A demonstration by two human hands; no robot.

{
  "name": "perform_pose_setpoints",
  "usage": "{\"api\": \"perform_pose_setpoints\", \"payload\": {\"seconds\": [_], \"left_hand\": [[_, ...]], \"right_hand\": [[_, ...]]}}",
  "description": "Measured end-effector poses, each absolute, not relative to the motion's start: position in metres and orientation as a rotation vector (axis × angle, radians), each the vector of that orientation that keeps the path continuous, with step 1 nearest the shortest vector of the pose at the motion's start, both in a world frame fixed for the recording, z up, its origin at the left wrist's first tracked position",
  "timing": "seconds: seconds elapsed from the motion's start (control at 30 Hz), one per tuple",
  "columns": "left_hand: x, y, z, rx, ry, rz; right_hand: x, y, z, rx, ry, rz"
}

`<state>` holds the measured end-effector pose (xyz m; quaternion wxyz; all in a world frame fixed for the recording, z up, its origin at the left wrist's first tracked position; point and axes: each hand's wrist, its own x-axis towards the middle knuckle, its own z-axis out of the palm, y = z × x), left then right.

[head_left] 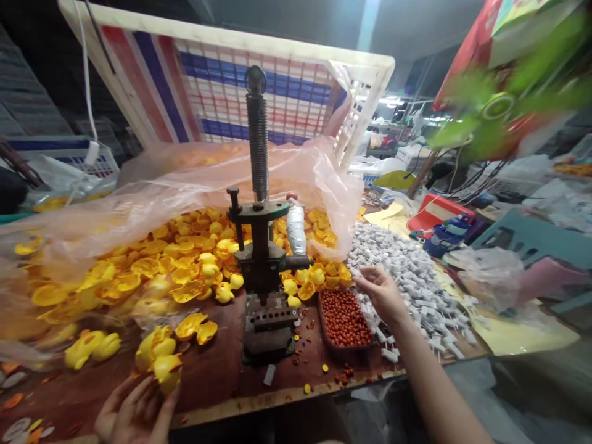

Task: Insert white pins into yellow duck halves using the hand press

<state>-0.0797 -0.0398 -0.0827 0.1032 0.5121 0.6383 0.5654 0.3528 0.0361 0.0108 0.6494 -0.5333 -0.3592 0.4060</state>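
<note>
My left hand (136, 407), at the front left, is closed on a yellow plastic duck shell (160, 354). Its fingers grip the lower end from below. On the right, my right hand (382, 296) reaches over the edge of a pile of small grey-white plastic pieces (416, 290). The thumb and fingers are pinched together; what is between them is too small to make out. Just left of that hand sits a tray (324, 330) of small red-brown beads (346, 317). A dark metal hand press (263, 259) with a tall spring and a wrapped lever (296, 228) stands between my hands.
Many yellow shells (185, 259) spill from a clear plastic bag (222, 172) behind the press. A white crate (222, 28) leans at the back. A green fan (499, 108) spins at upper right. A blue bottle (446, 234) stands near a red tray (437, 213).
</note>
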Motion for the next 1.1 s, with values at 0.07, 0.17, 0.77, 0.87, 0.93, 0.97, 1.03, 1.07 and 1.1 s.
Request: {"api": "perform_pose_setpoints", "payload": {"seconds": [0.07,0.17,0.77,0.87,0.93,0.97,1.03,1.07,1.1], "left_hand": [[-0.059,-0.037,-0.067,1.398,1.819,1.733],[-0.030,-0.028,-0.044,1.769,1.661,1.622],[-0.002,-0.023,-0.022,2.480,1.022,1.416],[-0.004,-0.023,-0.021,2.560,0.943,1.400],[-0.005,-0.022,-0.022,2.603,0.905,1.386],[-0.005,-0.022,-0.023,2.619,0.885,1.383],[-0.005,-0.021,-0.025,2.636,0.854,1.376],[-0.005,-0.020,-0.026,2.637,0.850,1.384],[-0.004,-0.019,-0.028,2.637,0.851,1.396]], "right_hand": [[0.316,0.022,0.013,-1.180,-0.856,1.054],[0.254,-0.001,0.007,-1.085,-0.923,1.386],[0.164,-0.035,-0.022,-0.982,-0.472,2.076],[0.159,-0.036,-0.024,-0.961,-0.443,2.089],[0.155,-0.036,-0.025,-0.980,-0.424,2.078],[0.152,-0.037,-0.025,-0.992,-0.418,2.062],[0.148,-0.037,-0.025,-1.022,-0.408,2.015],[0.147,-0.037,-0.025,-1.031,-0.408,1.988],[0.146,-0.037,-0.025,-1.032,-0.405,1.967]]}}
